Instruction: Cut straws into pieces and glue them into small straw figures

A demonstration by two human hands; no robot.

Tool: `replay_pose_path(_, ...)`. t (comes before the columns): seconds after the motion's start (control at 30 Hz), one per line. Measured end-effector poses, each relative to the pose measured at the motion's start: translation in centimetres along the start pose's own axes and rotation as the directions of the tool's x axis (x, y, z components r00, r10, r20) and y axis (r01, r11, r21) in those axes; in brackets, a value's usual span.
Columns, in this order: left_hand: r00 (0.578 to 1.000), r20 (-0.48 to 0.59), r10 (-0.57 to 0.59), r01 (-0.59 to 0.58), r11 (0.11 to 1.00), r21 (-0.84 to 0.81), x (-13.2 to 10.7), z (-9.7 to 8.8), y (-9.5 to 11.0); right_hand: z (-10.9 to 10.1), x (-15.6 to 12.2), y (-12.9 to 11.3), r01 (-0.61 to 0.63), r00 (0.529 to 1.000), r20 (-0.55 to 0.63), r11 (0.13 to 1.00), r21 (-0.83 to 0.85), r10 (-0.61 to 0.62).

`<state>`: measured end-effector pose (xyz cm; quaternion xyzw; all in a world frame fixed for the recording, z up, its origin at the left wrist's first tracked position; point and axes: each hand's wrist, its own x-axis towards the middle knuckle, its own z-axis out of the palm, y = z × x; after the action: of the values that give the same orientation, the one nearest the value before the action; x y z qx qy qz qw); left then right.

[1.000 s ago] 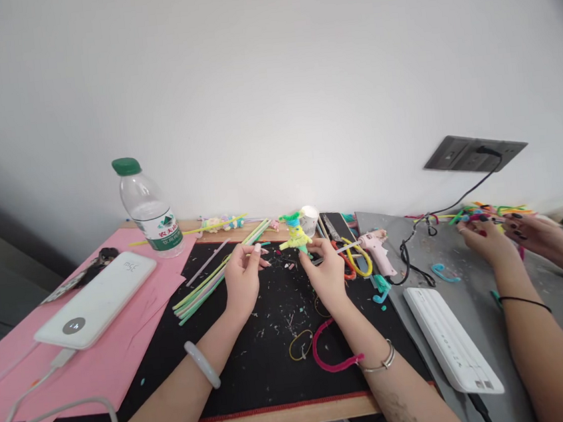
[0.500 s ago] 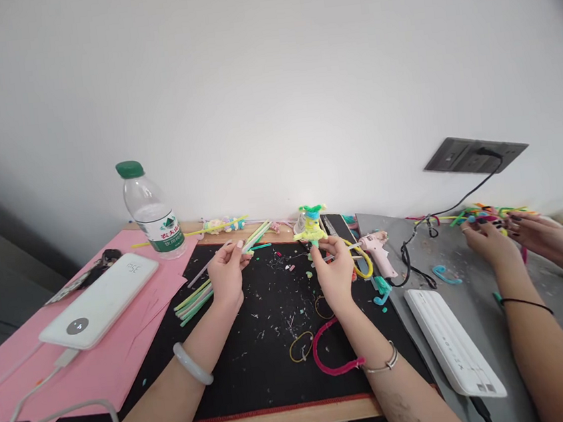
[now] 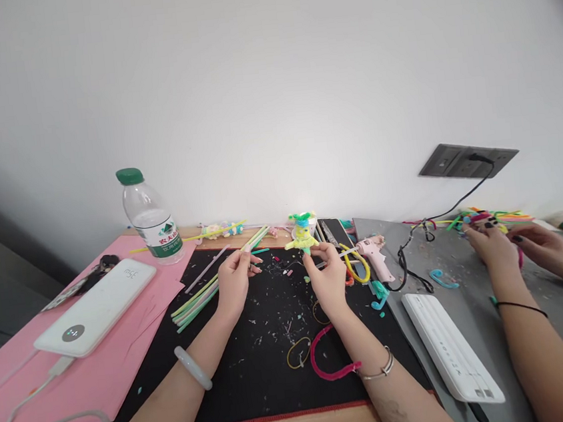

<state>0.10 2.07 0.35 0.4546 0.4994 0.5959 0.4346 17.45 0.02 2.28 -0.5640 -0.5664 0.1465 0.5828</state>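
My right hand (image 3: 329,274) pinches the green lower end of a small fuzzy pipe-cleaner figure (image 3: 305,241), yellow in the body with a blue and green top. The figure is upright near the wall. To its left, my left hand (image 3: 235,281) is closed with thumb and index finger together; whether anything tiny sits between the fingertips cannot be made out. Beneath and behind this hand lies a bundle of pale green, yellow and white pipe cleaners (image 3: 195,306). A crimson pipe cleaner (image 3: 323,366), bent into a curve, rests below my right wrist.
A pink glue gun (image 3: 376,258) lies right of my right hand. White power banks (image 3: 95,308) flank the work area, one on pink paper (image 3: 140,350). At the left stands a water bottle (image 3: 155,227). A co-worker's hands (image 3: 494,246) handle colourful pipe cleaners at right.
The view has shifted slightly. My right hand has brought the figure a little left and lower. My left hand has moved slightly right and lower, its fingers pointing more to the right.
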Motion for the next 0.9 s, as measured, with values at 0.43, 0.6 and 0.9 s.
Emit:
replay_pose_path(0.43,0.86,0.449,0.242,-0.441,0.795,0.416,-0.8,1.0,0.4,0.0,-0.3,-0.8,-0.034,0.995,0.104,0.975,0.22,0.011)
replay_pose_path(0.6,0.797,0.59,0.13,-0.427,0.813,0.397,-1.4,1.6,0.2,0.2,-0.5,-1.1,-0.106,0.977,0.21,0.905,0.413,0.018)
replay_pose_path(0.9,0.973,-0.144,0.182,-0.124,0.932,0.341,0.6,-0.4,-0.3,0.3,0.0,0.0,-0.123,0.991,0.104,0.898,0.422,0.087)
